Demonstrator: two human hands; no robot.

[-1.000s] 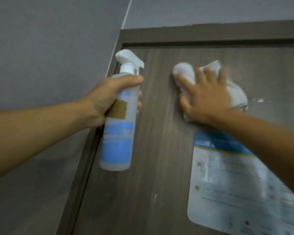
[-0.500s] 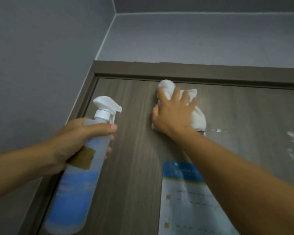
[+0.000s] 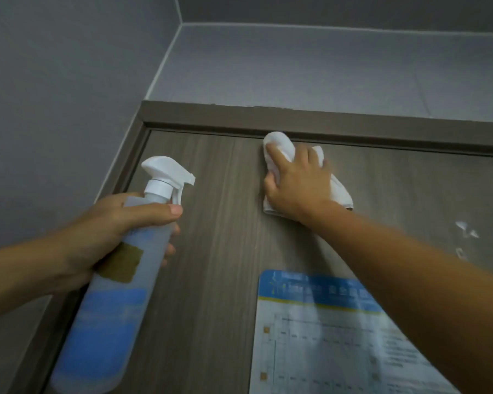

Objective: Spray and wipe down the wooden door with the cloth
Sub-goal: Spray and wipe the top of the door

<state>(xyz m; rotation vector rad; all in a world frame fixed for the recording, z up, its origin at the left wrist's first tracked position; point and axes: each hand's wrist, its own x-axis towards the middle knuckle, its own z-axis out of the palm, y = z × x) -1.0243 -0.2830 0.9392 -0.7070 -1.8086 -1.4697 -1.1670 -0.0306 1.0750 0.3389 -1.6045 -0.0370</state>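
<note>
cloth (image 3: pixel 339 191): white, bunched, pressed flat on the door (image 3: pixel 217 280) at about 12 o'clock of the view, its top fold touching the upper frame (image 3: pixel 382 123).
cloth handling: looks soft, light and limp; likely slides easily on the smooth wood grain, so best held under a flat palm with the loose folds pinned, not pinched at a corner.
right hand (image 3: pixel 296 183): fingers spread and fairly straight over the cloth, thumb at the 9 o'clock side, palm pressing it to the door.
right arm: reaches up from 4 o'clock, nearly straight, crossing over the poster (image 3: pixel 310 336).
bottle (image 3: pixel 106 308): translucent, blue liquid in the lower part, white trigger head, at 9 o'clock of the cloth and well apart from it; looks rigid, moderately heavy, smooth; best taken near the neck.
left hand (image 3: pixel 111 231): wrapped round the upper body of the bottle, thumb across the front, no finger seen on the trigger.
left arm: comes in from 8 o'clock, bottle tilted with the nozzle toward the door.
door marks (image 3: pixel 464 231): pale smears at 3 o'clock, not yet wiped.
step: judged to be wiping along the top edge.
</note>
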